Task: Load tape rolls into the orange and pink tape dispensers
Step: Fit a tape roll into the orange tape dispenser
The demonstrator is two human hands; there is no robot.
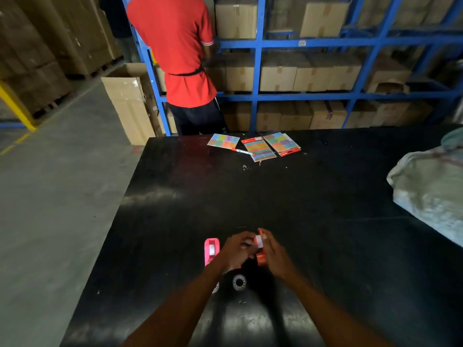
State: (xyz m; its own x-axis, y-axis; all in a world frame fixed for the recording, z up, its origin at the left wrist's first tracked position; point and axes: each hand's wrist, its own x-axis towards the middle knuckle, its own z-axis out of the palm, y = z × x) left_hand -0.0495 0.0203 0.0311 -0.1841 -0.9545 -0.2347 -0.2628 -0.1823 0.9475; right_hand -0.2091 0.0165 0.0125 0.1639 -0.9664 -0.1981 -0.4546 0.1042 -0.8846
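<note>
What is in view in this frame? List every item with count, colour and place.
orange tape dispenser: 1, orange, held between both hands above the table's near middle
pink tape dispenser: 1, pink, a white roll inside, on the table left of the hands
loose tape rolls: 2, pale, near the wrists, one half hidden by the left forearm
sticky-note packs: 3, multicoloured, far table edge
marker: 1, white and red, by the packs
table: 1, black
sack: 1, white, right table edge
cardboard boxes: many, brown, on blue shelving
person in red shirt: 1, at the shelving
left hand: gripping the orange dispenser
right hand: gripping the orange dispenser
</note>
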